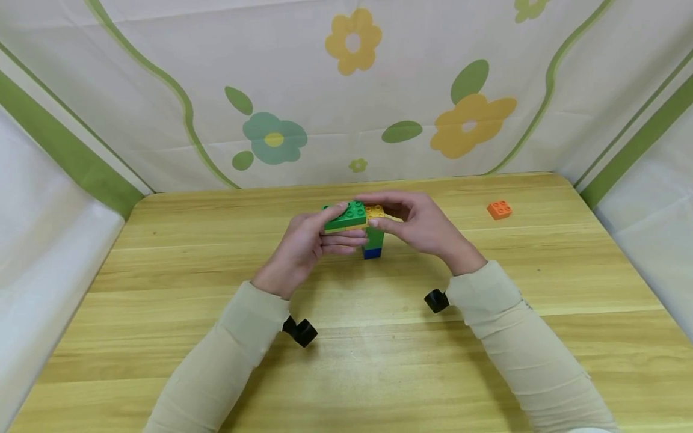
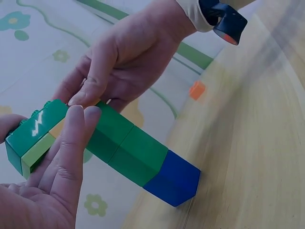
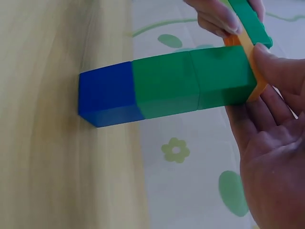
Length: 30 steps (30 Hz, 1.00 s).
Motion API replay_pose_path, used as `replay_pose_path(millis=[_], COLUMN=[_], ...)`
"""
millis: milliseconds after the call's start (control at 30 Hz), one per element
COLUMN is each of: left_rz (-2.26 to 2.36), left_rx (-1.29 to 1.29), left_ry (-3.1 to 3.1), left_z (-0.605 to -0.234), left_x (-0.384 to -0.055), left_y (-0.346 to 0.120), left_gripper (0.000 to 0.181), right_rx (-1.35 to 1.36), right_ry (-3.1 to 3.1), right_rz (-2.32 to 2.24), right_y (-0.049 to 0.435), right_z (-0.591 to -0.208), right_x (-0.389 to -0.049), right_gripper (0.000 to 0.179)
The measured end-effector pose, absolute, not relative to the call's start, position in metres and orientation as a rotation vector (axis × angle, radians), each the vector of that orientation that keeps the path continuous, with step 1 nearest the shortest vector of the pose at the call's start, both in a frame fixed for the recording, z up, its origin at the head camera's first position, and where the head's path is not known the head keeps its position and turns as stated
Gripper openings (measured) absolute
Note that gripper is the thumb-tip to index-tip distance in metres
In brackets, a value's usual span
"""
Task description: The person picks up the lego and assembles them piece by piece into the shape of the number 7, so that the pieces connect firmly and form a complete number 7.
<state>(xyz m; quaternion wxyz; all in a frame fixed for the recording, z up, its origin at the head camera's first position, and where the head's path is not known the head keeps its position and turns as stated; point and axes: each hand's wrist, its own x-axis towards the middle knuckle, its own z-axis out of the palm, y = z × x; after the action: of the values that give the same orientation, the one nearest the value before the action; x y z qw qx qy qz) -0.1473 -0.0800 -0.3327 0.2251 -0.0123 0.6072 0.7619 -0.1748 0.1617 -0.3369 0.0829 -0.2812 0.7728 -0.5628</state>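
Observation:
A narrow tower of toy bricks stands on the table: a blue brick [image 1: 372, 254] at the bottom, then two green bricks [image 3: 164, 85]. On top lies a thin yellow-orange brick [image 1: 375, 211], jutting out leftward past the tower. Over its left part sits a studded green brick [image 1: 353, 214], with a light green piece [image 2: 37, 153] showing beneath in the left wrist view. My left hand [image 1: 295, 246] holds this overhanging end, thumb above and fingers below. From the other side my right hand [image 1: 425, 224] pinches the yellow-orange brick at the tower's top.
An orange brick [image 1: 499, 210] lies apart at the back right of the wooden table [image 1: 368, 373]. Behind the table hangs a white cloth [image 1: 314, 72] with printed flowers, and similar cloth flanks both sides. Black camera mounts [image 1: 304, 332] stick out from the wrists.

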Motion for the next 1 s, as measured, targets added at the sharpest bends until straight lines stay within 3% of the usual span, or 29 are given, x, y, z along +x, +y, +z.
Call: replay_pose_path(millis=[300,700,1000], left_rz=[2.081,2.103,2.021], left_rx=[-0.002,0.132,0.143], left_ry=[1.694,2.011,2.212], left_z=[-0.3336,-0.3389,-0.3411], left_x=[-0.1468,-0.1448,-0.1456], left_y=[-0.0791,-0.0838,-0.0865], left_gripper=[0.049,0.037,0.042], right_rx=[-0.645,-0.639,-0.641], right_ry=[2.372,2.379,2.396], right_rz=[-1.697,-1.684,-1.672], right_y=[0.1691,0.1678,0.168], right_z=[-0.3465,-0.345,-0.3461], right_x=[-0.17,-0.1698,-0.1694], right_gripper=[0.038,0.036,0.037])
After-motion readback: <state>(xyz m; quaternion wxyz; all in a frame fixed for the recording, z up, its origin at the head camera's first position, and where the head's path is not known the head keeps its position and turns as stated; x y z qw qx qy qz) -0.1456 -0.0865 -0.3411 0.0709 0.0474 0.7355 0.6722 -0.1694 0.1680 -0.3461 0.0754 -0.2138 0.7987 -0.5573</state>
